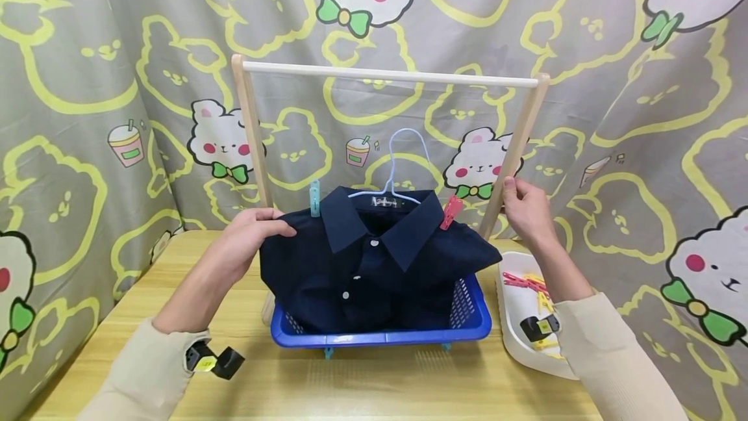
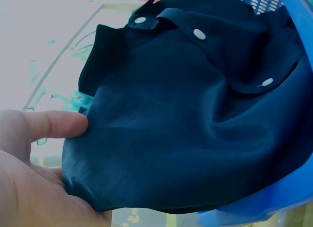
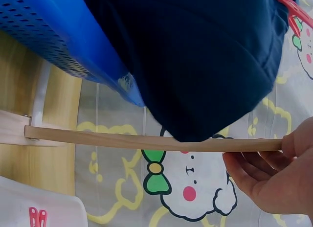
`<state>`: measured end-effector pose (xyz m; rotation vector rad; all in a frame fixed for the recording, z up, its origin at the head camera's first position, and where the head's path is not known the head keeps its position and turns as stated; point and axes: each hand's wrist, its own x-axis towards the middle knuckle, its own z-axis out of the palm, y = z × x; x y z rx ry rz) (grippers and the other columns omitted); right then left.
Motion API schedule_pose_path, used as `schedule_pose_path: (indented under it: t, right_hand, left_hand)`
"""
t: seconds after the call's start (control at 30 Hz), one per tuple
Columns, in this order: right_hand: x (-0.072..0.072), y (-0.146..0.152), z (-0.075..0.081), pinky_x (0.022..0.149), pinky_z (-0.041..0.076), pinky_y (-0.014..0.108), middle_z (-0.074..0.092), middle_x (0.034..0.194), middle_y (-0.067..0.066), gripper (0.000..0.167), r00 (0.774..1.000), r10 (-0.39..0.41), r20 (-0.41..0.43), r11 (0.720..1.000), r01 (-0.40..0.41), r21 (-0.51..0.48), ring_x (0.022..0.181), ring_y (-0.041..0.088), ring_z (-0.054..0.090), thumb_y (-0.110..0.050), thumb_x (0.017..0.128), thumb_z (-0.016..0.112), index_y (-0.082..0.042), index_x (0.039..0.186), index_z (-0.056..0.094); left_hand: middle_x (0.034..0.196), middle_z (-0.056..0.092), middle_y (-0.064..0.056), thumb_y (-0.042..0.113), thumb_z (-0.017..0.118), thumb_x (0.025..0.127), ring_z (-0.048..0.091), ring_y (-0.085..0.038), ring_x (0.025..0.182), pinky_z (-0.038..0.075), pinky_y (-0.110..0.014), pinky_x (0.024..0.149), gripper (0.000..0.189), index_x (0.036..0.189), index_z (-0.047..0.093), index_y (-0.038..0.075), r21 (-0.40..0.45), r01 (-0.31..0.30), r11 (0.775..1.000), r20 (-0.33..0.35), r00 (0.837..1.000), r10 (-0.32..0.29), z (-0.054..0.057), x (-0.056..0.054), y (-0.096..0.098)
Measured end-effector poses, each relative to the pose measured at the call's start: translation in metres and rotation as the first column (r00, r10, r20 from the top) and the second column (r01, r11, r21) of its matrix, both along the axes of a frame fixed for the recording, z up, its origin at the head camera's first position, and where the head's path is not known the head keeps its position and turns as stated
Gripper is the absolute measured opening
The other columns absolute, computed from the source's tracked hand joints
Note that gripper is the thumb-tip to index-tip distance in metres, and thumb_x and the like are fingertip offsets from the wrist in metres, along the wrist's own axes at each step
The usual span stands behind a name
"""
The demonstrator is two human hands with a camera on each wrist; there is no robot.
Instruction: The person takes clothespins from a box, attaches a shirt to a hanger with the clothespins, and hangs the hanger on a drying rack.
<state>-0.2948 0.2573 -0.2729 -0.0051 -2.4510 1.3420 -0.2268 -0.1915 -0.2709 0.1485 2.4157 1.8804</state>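
Observation:
A dark navy shirt (image 1: 403, 284) with white buttons hangs on a pale blue hanger (image 1: 392, 167), its lower part inside a blue basket (image 1: 380, 339). My left hand (image 1: 242, 242) holds the shirt's shoulder at the left, thumb in front and fingers behind; the left wrist view shows the thumb (image 2: 61, 124) on the cloth. A teal clothespin (image 1: 315, 199) and a red clothespin (image 1: 450, 212) sit at the shirt's two shoulders. With my right hand (image 1: 528, 212) I grip the right wooden post of a drying rack (image 1: 515, 148). In the right wrist view its fingers (image 3: 249, 166) curl against the post.
The rack's white crossbar (image 1: 386, 74) runs above the hanger hook. A white tray (image 1: 517, 349) with red and yellow clothespins stands right of the basket on the wooden table (image 1: 251, 382). Behind everything hangs a patterned curtain (image 1: 175, 25).

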Motion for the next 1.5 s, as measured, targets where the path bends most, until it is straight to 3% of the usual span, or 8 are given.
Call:
schedule_pose_path:
  t: [0.33,0.5,0.7,1.07,1.5]
  right_hand:
    - [-0.001,-0.001,0.000,0.102,0.049,0.056,0.058,0.135,0.030,0.066,1.000,-0.002,0.002,1.000,0.002,0.005,0.122,0.044,0.060,-0.049,0.107,0.030,0.002,0.140,0.055]
    - [-0.001,0.000,-0.001,0.102,0.049,0.055,0.058,0.134,0.031,0.065,1.000,0.000,-0.010,1.000,0.000,0.000,0.122,0.044,0.060,-0.048,0.108,0.031,0.004,0.140,0.055]
    - [0.000,0.001,-0.002,0.100,0.050,0.054,0.058,0.134,0.032,0.065,1.000,-0.001,-0.021,1.000,0.001,0.011,0.121,0.044,0.061,-0.047,0.108,0.030,0.004,0.141,0.054]
    - [0.002,0.001,-0.001,0.100,0.050,0.055,0.060,0.132,0.031,0.066,1.000,-0.012,-0.008,0.999,0.012,0.039,0.118,0.045,0.062,-0.048,0.108,0.030,0.004,0.141,0.055]
    - [0.001,0.002,-0.002,0.097,0.051,0.053,0.063,0.127,0.031,0.064,0.999,-0.019,-0.036,0.998,0.021,0.053,0.113,0.044,0.064,-0.047,0.108,0.032,0.004,0.138,0.057]
  left_hand:
    - [0.092,0.057,-0.001,0.015,0.067,0.093,0.035,-0.033,0.126,0.023,-0.055,0.109,0.010,0.084,0.064,0.009,-0.015,0.006,1.000,-0.072,0.997,-0.008,0.019,0.004,-0.007]
    - [0.091,0.060,0.006,0.026,0.068,0.095,0.038,-0.028,0.125,0.023,-0.052,0.114,0.016,0.082,0.069,0.017,0.004,0.005,1.000,-0.093,0.996,-0.005,0.029,0.003,-0.008]
    - [0.093,0.067,0.012,0.033,0.063,0.099,0.041,-0.025,0.131,0.022,-0.051,0.120,0.022,0.096,0.075,0.016,0.024,0.015,1.000,-0.106,0.994,-0.012,0.036,0.002,-0.007]
    - [0.089,0.055,0.002,0.040,0.064,0.098,0.041,-0.021,0.114,0.033,-0.040,0.099,0.033,0.092,0.068,0.008,-0.023,-0.114,0.993,-0.164,0.980,0.109,0.044,0.003,0.001]
    - [0.105,0.055,-0.010,0.042,0.063,0.098,0.042,-0.028,0.120,0.038,-0.041,0.099,0.046,0.111,0.061,-0.002,-0.077,-0.159,0.984,-0.153,0.977,0.146,0.054,-0.001,0.012]
